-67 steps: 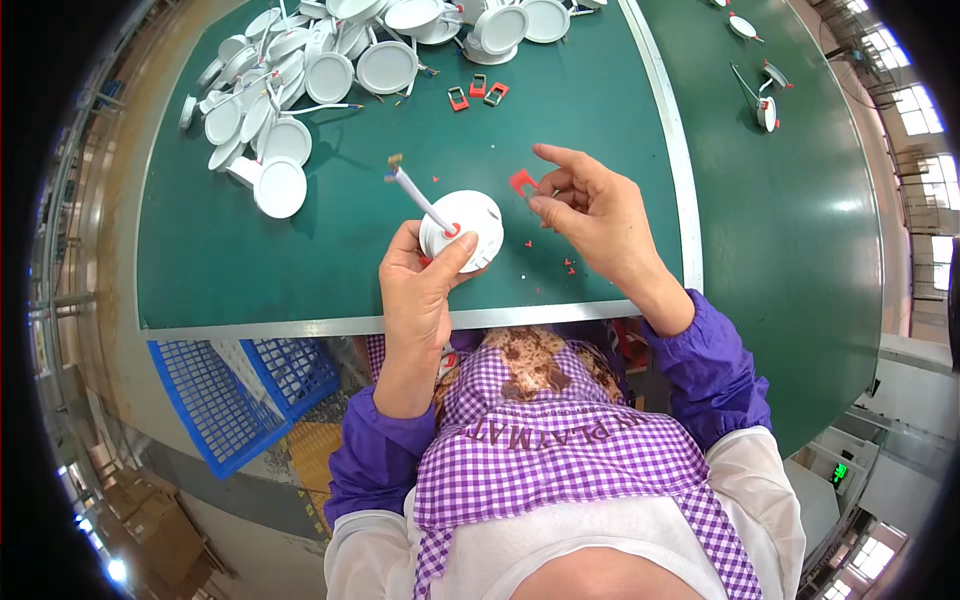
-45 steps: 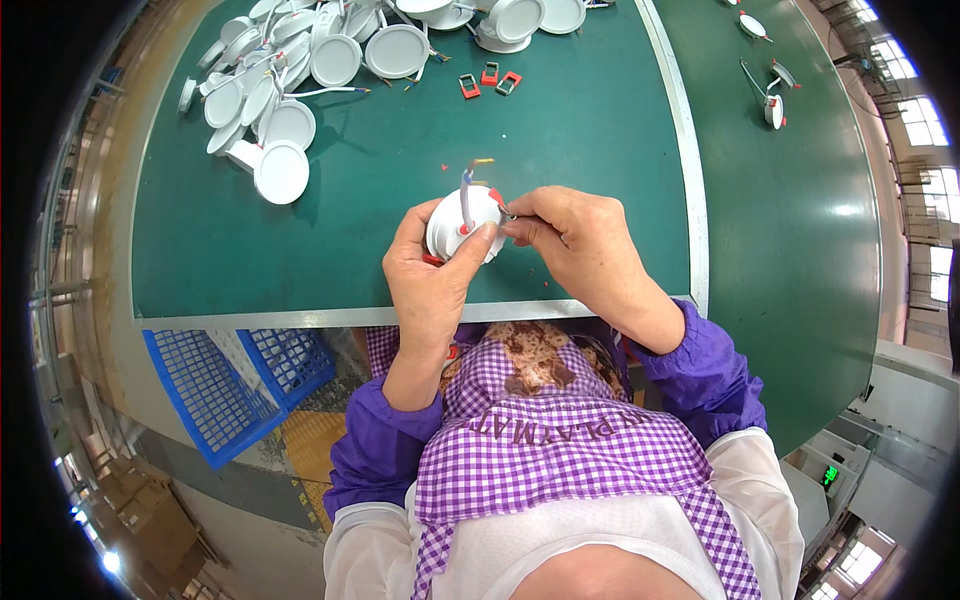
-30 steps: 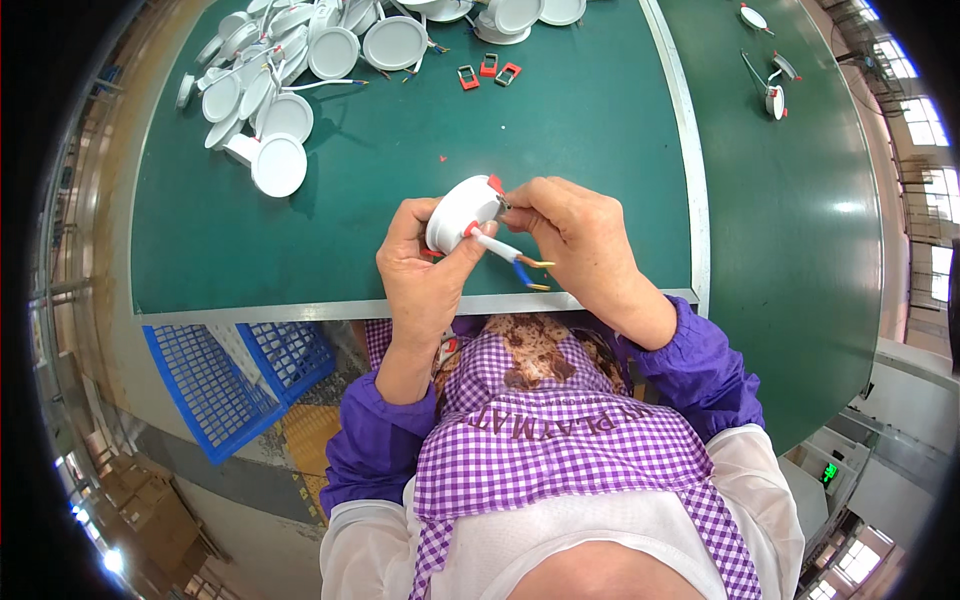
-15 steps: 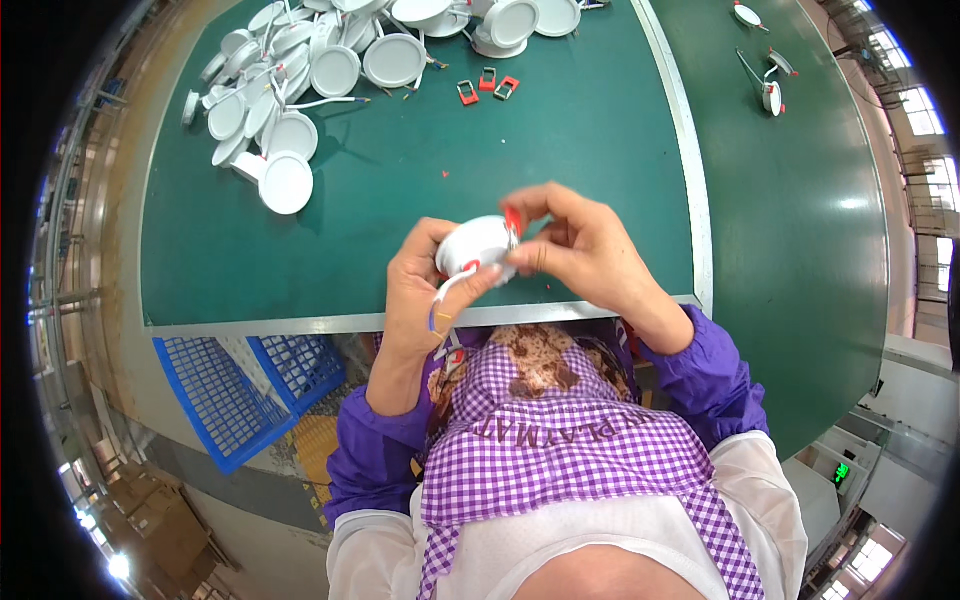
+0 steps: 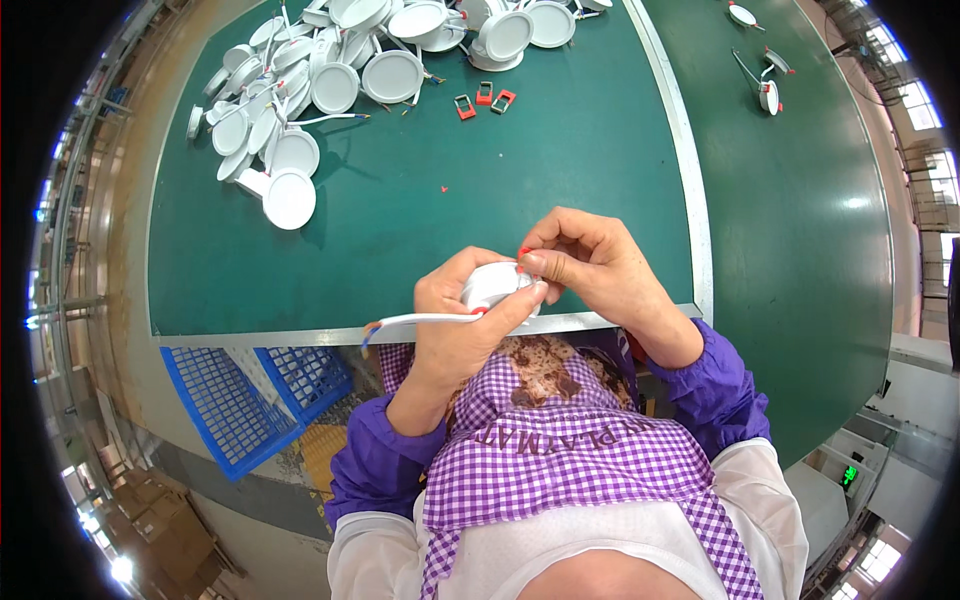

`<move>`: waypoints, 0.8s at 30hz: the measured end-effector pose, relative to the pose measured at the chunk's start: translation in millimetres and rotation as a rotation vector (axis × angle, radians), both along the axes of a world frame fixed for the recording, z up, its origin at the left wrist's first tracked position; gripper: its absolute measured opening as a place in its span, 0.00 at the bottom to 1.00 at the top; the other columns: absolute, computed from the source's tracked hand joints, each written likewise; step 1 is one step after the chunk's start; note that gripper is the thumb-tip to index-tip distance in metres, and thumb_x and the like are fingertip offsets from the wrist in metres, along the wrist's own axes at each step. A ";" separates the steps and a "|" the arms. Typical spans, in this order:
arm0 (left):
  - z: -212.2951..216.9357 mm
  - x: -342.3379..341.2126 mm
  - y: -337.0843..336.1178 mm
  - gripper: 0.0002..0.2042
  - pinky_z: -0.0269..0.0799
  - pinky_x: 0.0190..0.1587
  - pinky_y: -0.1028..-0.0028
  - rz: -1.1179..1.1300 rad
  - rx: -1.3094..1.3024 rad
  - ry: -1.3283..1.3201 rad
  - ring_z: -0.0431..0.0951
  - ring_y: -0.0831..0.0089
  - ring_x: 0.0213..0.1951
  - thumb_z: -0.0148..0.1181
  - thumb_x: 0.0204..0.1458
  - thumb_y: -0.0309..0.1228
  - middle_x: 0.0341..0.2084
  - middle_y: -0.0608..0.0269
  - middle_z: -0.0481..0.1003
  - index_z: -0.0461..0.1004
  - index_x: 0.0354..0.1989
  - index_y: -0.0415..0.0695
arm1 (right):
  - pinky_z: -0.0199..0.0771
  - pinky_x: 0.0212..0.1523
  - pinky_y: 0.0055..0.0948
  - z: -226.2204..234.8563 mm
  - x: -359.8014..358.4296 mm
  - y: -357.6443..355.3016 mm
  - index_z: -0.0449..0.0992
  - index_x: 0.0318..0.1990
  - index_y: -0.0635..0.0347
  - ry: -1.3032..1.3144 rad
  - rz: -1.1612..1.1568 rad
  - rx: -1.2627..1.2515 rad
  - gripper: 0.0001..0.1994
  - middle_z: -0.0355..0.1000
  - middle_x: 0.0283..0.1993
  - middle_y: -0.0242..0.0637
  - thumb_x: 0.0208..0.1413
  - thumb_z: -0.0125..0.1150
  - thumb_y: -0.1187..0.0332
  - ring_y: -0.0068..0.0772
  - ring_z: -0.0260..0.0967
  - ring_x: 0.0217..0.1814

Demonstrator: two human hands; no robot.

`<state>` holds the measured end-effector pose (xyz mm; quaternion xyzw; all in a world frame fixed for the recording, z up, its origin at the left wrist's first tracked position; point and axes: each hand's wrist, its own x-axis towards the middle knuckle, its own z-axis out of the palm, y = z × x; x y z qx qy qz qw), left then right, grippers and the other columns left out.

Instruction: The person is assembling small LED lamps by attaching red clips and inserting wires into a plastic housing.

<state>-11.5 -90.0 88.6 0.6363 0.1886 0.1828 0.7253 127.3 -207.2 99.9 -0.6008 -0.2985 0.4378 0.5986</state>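
A white round lamp sits in the left hand, held up at the near edge of the green bench, a little right of that edge's middle. The hand is closed around it: the fingers wrap its left and far side, and the thumb lies along the side toward the person. The lamp is tilted, and its white cable runs leftward across the left hand, its coloured wire ends by the bench's near edge.

At the lamp's right rim, the right hand has thumb and forefinger pinched narrow on a red clip, mostly hidden by the fingers; whether it is seated cannot be told.

A small red scrap lies farther in on the bench. Toward its far edge are three red-and-metal clips, close together, beside a heap of white lamps spreading to the far left corner. Past the bench's right edge, a second green table carries a few lamps near its outer edge. Blue baskets stand below the near left corner.
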 end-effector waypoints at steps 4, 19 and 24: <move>-13.9 16.4 9.0 0.25 0.72 0.44 0.73 -0.227 0.097 0.094 0.76 0.71 0.43 0.73 0.41 0.30 0.40 0.57 0.76 0.72 0.48 0.38 | 0.69 0.27 0.18 -19.4 27.0 -14.2 0.74 0.34 0.63 0.023 -0.037 -0.039 0.03 0.73 0.29 0.30 0.57 0.59 0.73 0.16 0.67 0.25; -47.1 143.7 182.1 0.25 0.67 0.52 0.58 0.441 1.459 0.415 0.69 0.52 0.53 0.68 0.42 0.43 0.48 0.50 0.70 0.71 0.49 0.47 | 0.70 0.32 0.20 -16.4 111.2 -36.5 0.77 0.39 0.63 -0.641 -0.511 -0.194 0.06 0.72 0.31 0.29 0.57 0.60 0.71 0.18 0.70 0.30; -59.6 102.6 166.5 0.20 0.67 0.50 0.60 0.490 1.340 0.232 0.69 0.52 0.47 0.65 0.38 0.30 0.43 0.52 0.70 0.70 0.43 0.43 | 0.72 0.35 0.25 -28.7 97.1 30.1 0.76 0.42 0.62 -0.904 -0.247 -0.223 0.08 0.74 0.38 0.37 0.55 0.59 0.72 0.29 0.74 0.33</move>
